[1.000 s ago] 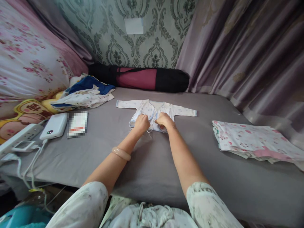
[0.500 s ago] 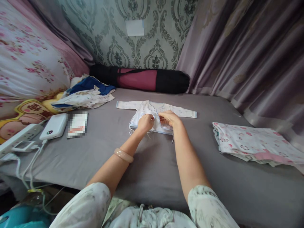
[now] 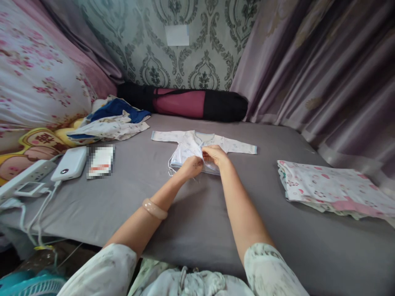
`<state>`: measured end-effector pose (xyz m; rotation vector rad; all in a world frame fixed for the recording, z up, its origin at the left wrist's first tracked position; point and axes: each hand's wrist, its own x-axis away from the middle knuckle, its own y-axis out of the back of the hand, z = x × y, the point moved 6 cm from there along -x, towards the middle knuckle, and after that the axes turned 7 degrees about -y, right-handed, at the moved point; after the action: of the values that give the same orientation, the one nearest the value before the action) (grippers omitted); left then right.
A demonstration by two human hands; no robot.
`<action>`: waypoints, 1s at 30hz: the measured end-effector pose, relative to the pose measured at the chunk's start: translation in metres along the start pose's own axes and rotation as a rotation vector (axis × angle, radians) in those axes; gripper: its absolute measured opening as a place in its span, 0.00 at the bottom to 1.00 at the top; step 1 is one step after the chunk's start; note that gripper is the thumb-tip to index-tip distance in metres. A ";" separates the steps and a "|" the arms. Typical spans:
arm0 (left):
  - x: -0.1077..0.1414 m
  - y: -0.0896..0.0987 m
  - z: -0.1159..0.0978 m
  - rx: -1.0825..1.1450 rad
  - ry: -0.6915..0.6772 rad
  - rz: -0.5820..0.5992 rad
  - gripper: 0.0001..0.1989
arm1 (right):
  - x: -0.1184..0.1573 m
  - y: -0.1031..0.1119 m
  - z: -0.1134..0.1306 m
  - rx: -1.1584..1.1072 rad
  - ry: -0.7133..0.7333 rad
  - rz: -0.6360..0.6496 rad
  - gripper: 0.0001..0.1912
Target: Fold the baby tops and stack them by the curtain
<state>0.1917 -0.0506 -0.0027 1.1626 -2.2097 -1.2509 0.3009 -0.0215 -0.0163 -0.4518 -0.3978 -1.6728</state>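
A small white baby shirt (image 3: 187, 144) with light blue trim lies on the grey sheet (image 3: 123, 201), its sleeves spread to both sides. My left hand (image 3: 194, 166) is closed on the front of the shirt, near its lower middle. Just above and to the right, my right hand (image 3: 215, 155) pinches the front edge of the shirt. The fingertips of both hands are close together and partly hidden. Thin white ties hang at the shirt's lower left.
A folded pink-patterned cloth (image 3: 327, 187) lies at the right. At the left are a white power bank (image 3: 69, 162), a power strip (image 3: 29, 176), a blurred packet (image 3: 101, 161) and crumpled clothes (image 3: 117, 121). A black and maroon bag (image 3: 182, 102) lies along the wall.
My left hand has moved down and slightly right, now lower than my right hand. My right hand has shifted slightly left. More of the shirt's left front shows.
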 end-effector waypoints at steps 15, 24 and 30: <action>0.020 0.025 0.044 0.013 0.076 -0.362 0.13 | 0.014 0.034 0.024 0.211 0.156 -0.126 0.09; 0.013 -0.001 0.023 -0.225 -0.227 -0.244 0.14 | 0.038 0.050 -0.020 1.300 0.463 -0.301 0.28; 0.014 -0.005 0.022 -0.283 -0.190 -0.160 0.14 | 0.044 0.054 -0.044 1.445 0.345 -0.222 0.32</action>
<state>0.1717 -0.0506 -0.0204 1.1652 -2.0090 -1.7408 0.3453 -0.0884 -0.0317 0.9536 -1.2524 -1.2211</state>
